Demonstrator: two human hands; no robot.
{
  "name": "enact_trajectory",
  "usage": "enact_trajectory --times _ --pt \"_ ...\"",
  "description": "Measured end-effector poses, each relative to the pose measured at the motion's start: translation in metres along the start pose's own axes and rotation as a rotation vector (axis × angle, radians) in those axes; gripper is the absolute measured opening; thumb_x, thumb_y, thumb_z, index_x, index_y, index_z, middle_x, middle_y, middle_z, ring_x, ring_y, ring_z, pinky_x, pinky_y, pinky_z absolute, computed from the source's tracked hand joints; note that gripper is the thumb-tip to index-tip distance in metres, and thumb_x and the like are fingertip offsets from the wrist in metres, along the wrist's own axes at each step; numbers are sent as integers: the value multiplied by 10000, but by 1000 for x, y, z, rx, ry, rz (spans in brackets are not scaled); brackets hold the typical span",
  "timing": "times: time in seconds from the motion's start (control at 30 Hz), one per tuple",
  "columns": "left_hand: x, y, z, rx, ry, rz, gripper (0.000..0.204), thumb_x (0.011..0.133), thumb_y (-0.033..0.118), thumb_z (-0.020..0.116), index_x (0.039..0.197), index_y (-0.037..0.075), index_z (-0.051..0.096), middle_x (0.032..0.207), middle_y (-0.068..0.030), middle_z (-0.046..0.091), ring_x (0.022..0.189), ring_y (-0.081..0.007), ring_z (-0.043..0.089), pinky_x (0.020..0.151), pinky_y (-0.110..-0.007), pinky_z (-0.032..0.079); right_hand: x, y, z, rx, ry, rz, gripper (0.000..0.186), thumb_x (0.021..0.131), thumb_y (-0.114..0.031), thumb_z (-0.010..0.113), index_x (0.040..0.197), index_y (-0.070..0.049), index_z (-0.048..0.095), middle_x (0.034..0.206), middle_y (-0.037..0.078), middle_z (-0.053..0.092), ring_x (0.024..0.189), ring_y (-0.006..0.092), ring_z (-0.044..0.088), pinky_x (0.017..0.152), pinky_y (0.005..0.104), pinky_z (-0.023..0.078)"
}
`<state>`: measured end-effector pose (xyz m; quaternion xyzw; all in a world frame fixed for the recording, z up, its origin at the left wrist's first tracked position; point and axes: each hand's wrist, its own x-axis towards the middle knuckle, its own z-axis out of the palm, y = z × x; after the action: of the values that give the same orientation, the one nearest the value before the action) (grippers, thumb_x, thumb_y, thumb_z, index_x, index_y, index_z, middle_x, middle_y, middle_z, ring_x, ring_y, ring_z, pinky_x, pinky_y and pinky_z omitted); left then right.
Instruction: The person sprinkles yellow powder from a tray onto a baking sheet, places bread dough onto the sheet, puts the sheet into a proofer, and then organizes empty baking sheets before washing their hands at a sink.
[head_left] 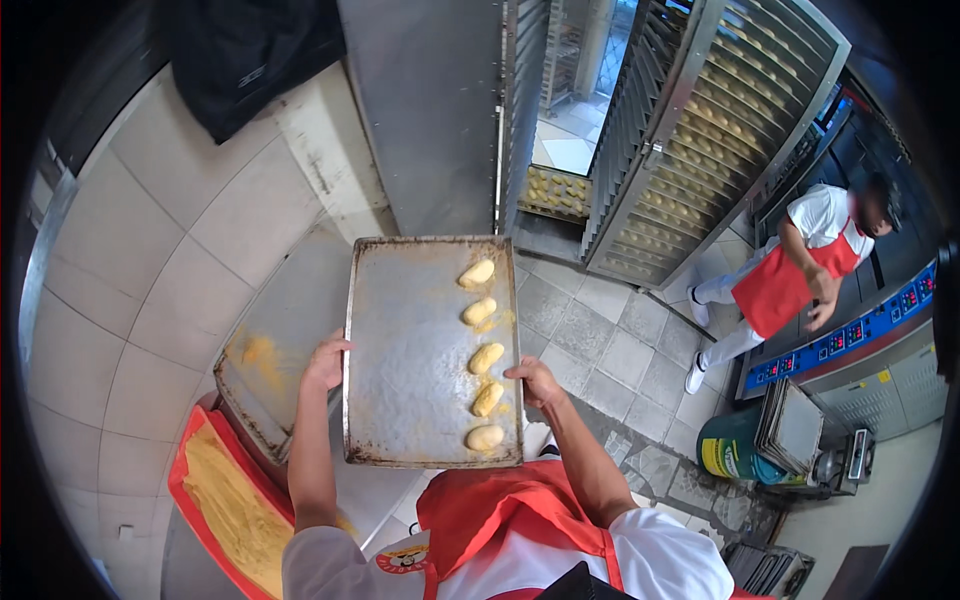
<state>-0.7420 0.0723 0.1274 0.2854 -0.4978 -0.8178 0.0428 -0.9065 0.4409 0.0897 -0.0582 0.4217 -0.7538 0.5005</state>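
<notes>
A worn metal baking tray is held up in front of me, with several pale oblong dough pieces in a line along its right side. My left hand is closed on the tray's left edge, and my right hand grips the opposite edge. Below and left of it lies another stained tray, dusted with yellow. A red tub holding yellow meal or flour sits at the lower left.
An open metal cabinet full of dough-laden trays stands ahead right. A co-worker in a red apron is beside oven control panels. Lower right are stacked trays and a green drum. A dark cloth hangs upper left.
</notes>
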Motion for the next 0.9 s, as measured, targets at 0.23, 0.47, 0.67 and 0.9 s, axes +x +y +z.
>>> enact_trajectory --times 0.23,0.47,0.67,0.9 --pt "74 -62 182 -242 -241 -182 546 559 33 463 1095 -69 495 987 -181 590 854 -301 605 787 -414 503 -41 -183 -153 -136 -115 -106 341 773 -159 619 1040 44 554 951 129 624 790 182 622 719 286 513" --pt "191 -189 271 -492 -96 -337 464 539 31 433 983 -92 491 880 -200 558 811 -371 572 791 -483 478 -59 -262 -320 314 147 -414 522 858 -336 521 1296 -87 384 1135 149 531 793 185 553 707 312 495" --pt "275 -251 308 -592 31 -303 485 537 -3 423 1018 -35 480 959 -152 537 940 -349 527 867 -471 439 -81 -170 -471 660 894 -313 255 789 -355 584 932 -153 522 857 79 559 689 192 532 545 295 435" --pt "421 -320 307 -780 54 -557 518 567 13 424 1080 -19 484 1082 -162 527 1054 -353 484 956 -483 370 -111 -66 -541 399 1328 202 312 815 -327 507 1050 -121 490 852 84 540 708 200 493 565 324 409"
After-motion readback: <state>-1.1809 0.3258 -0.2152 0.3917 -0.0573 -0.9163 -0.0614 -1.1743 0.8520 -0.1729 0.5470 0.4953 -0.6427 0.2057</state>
